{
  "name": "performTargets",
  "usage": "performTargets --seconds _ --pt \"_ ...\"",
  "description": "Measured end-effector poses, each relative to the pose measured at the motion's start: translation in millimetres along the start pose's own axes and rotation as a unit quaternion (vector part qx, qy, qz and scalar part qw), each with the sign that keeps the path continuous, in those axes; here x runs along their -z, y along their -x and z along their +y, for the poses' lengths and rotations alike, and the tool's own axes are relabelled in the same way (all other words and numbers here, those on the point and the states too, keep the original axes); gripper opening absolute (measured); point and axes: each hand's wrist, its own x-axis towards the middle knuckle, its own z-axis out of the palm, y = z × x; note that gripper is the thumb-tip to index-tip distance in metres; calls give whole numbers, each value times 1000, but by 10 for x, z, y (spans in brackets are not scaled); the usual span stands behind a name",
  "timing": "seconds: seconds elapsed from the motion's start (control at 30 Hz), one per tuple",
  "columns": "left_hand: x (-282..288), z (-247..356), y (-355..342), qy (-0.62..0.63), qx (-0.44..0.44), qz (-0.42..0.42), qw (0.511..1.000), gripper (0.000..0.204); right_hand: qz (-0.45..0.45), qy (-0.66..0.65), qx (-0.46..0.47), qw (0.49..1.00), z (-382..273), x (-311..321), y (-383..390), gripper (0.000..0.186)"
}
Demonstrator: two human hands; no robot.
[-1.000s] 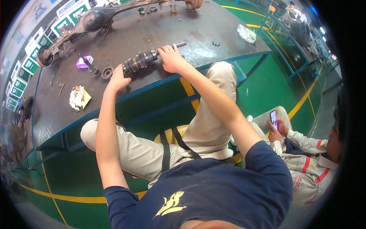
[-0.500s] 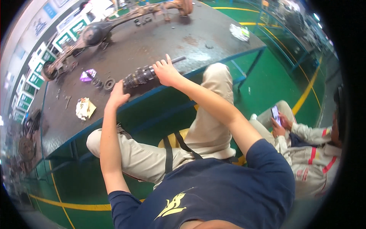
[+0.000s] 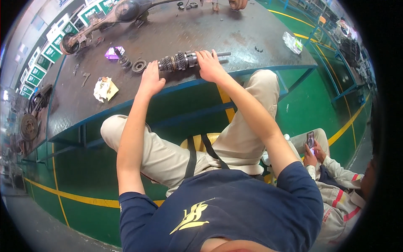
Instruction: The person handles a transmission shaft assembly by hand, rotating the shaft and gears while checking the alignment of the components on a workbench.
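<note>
A gear shaft (image 3: 179, 61), a metal rod stacked with several dark toothed gears, lies along the near edge of the dark metal table (image 3: 235, 54). My left hand (image 3: 152, 80) is closed over its left end, fingers on top and thumb toward me. Around the right end of the gear stack, my right hand (image 3: 209, 66) is closed too, with one finger raised. The bare rod extends to the right past that hand. Just left of my left hand sit a loose ring-shaped gear (image 3: 139, 66) and a smaller ribbed metal part (image 3: 124, 62).
A purple packet (image 3: 112, 53) and a crumpled white-and-yellow wrapper (image 3: 103, 89) lie on the table's left side. A rusty axle housing (image 3: 128, 10) spans the back. At far right lies a plastic wrapper (image 3: 292, 43). A person (image 3: 336, 185) sits at my right holding a phone (image 3: 310, 140).
My view has tilted and turned, so the table and its contents appear higher and farther right. Both hands stay on the gear shaft, which has shifted little, if at all, against the table.
</note>
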Motion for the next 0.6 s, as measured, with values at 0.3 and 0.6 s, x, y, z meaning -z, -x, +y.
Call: performTargets --seconds 0.3,0.6 --pt "177 16 50 -30 28 1 999 74 47 -109 -19 993 90 136 2 51" --pt "-37 54 -97 -78 77 1 994 87 12 -41 -23 999 92 -116 53 68"
